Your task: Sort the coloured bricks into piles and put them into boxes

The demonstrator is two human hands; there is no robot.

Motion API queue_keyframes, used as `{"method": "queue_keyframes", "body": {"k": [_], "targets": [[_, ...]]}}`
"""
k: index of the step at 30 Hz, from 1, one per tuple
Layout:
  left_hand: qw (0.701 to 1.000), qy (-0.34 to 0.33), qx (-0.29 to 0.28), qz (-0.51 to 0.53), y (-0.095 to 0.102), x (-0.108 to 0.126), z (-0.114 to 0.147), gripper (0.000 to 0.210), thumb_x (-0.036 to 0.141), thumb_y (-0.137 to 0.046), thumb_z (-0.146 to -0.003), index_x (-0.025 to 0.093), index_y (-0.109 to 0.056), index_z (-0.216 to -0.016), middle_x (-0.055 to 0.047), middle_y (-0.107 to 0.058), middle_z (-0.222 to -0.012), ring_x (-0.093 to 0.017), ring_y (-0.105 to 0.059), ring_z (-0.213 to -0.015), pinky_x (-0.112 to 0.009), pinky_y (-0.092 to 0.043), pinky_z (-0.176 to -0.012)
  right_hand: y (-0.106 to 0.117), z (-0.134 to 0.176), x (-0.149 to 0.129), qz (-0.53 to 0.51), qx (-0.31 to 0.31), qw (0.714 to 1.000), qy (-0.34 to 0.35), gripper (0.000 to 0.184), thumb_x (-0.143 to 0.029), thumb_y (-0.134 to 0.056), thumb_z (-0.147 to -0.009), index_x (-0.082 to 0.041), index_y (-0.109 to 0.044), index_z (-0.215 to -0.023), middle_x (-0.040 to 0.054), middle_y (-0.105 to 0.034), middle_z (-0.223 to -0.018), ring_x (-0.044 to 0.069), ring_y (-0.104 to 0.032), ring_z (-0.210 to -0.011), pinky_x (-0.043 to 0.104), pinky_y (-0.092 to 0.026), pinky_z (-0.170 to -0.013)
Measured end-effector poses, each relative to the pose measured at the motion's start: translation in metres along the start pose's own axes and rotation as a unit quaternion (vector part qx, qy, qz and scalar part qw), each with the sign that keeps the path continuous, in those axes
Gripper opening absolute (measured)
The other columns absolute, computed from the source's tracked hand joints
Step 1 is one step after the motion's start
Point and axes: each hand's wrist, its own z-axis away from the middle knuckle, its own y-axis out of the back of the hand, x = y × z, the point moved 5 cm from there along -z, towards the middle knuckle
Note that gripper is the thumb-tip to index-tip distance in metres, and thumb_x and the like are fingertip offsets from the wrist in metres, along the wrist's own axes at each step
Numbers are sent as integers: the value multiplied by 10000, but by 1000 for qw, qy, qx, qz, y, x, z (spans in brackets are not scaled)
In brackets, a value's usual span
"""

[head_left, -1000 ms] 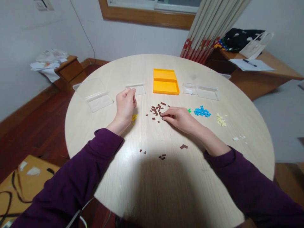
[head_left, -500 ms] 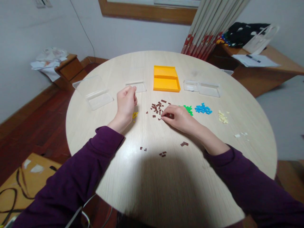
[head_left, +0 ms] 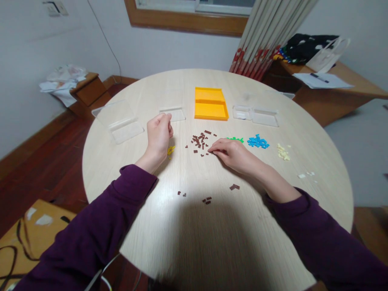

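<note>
My right hand (head_left: 230, 152) is at the right edge of a loose pile of small brown bricks (head_left: 199, 140), thumb and forefinger pinched on a small brown brick that barely shows at the fingertips. My left hand (head_left: 159, 131) is closed in a loose fist above the table, left of the pile. Whatever it may hold is hidden. Yellow pieces (head_left: 171, 150) lie beside it, partly covered. Nearer to me are brown bricks in small groups: two tiny ones (head_left: 182, 194), a cluster (head_left: 207, 200) and larger flat ones (head_left: 234, 187).
Green pieces (head_left: 236, 140), partly behind my right hand, blue pieces (head_left: 258, 141), pale yellow pieces (head_left: 283, 152) and white pieces (head_left: 306, 175) lie rightward on the round table (head_left: 145, 238). At the back stand an open yellow case (head_left: 211, 100) and clear plastic boxes (head_left: 265, 117).
My right hand has shifted slightly right, off the pile's front edge, still pinched. The left fist stays nearly where it was. The whole view has tilted up a little.
</note>
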Motion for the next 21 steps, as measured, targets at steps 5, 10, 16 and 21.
{"method": "queue_keyframes", "body": {"k": [5,10,16,21], "targets": [[1000,-5,-3,2,0,-1,0,445,195,-574,-838,202,-293,-493,75,-274,-447,-56,-248,-392,-211,-221,-386,2,2,4,8,2,1000,-15,231,-146,-529,-846,-211,-750,-873,83,-727,-917,213,-657,-863,405,-526,-838],[1000,-5,-2,-7,1,-2,0,443,212,-579,-837,206,-285,-505,76,-272,-456,-59,-245,-393,-211,-225,-386,4,2,1,21,-2,1000,-22,199,-158,-553,-855,-213,-745,-852,77,-727,-889,210,-654,-842,394,-518,-817],[1000,-1,-1,-13,1,-3,1,433,191,-559,-835,207,-275,-509,77,-265,-467,-61,-246,-400,-214,-230,-392,6,5,0,30,-3,999,-12,235,-152,-528,-873,-214,-751,-910,83,-732,-925,213,-655,-876,388,-516,-831],[1000,3,0,-21,1,-4,1,424,194,-551,-833,205,-276,-511,76,-262,-465,-59,-245,-401,-209,-236,-395,6,6,-3,14,2,1000,7,254,-138,-509,-885,-217,-744,-939,86,-710,-946,207,-644,-904,373,-512,-831]]}}
